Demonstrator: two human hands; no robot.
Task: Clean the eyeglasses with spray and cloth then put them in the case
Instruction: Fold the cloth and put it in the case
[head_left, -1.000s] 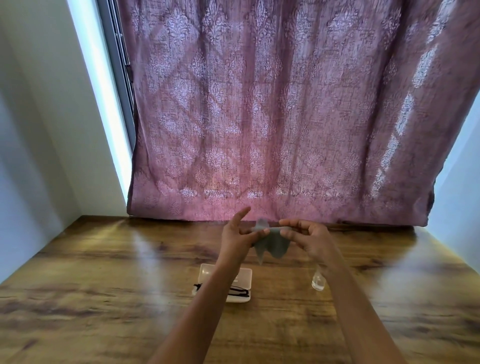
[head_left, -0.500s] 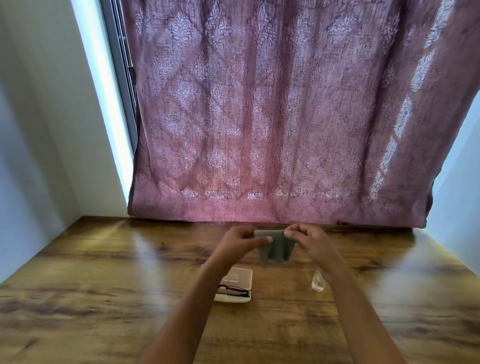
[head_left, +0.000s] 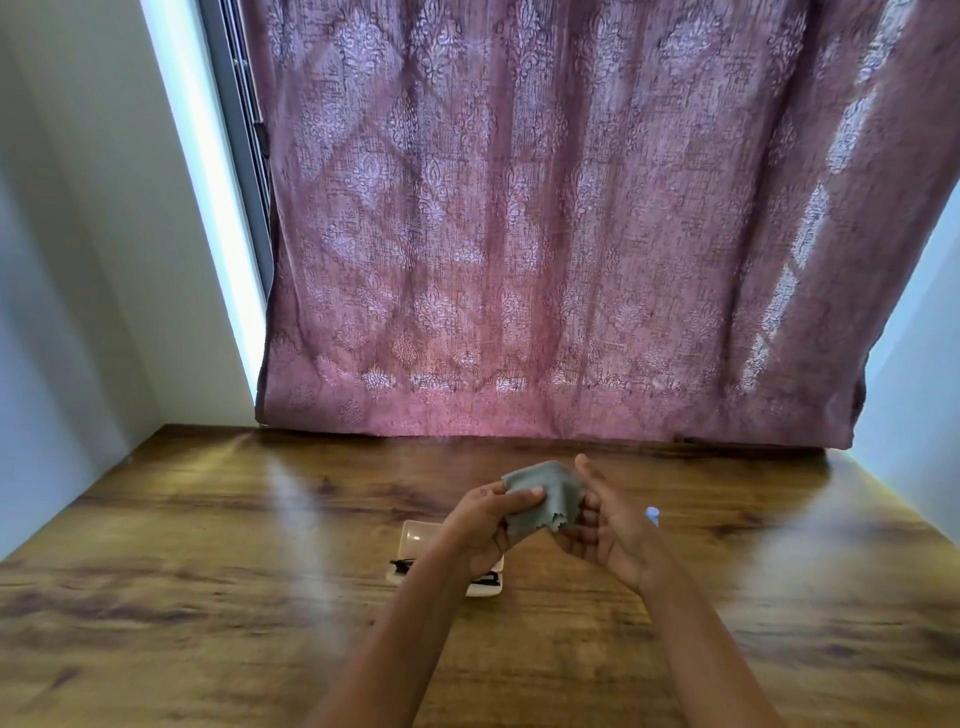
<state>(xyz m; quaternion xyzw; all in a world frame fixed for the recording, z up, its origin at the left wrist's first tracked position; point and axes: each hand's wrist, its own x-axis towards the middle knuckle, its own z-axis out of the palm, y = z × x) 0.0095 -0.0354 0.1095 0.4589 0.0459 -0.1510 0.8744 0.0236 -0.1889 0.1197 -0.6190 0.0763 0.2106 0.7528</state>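
daylight comes through a mauve curtain (head_left: 545, 234) at the far edge of the bench (head_left: 208, 545), its weave glowing in patches. a white, overexposed window strip (head_left: 205, 208) runs beside its left side. pale glare streaks lie across the glossy wood, and the grain smears toward the near edge. the left hand (head_left: 488, 519) and right hand (head_left: 608, 525) look soft-edged and backlit. straight lines lean and bow at the frame's edges.

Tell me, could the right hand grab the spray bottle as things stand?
Probably yes, though not straight away. The spray bottle stands just beyond the right hand with nothing between them. But that hand and the left hand both hold the cloth, so it would have to let go first.
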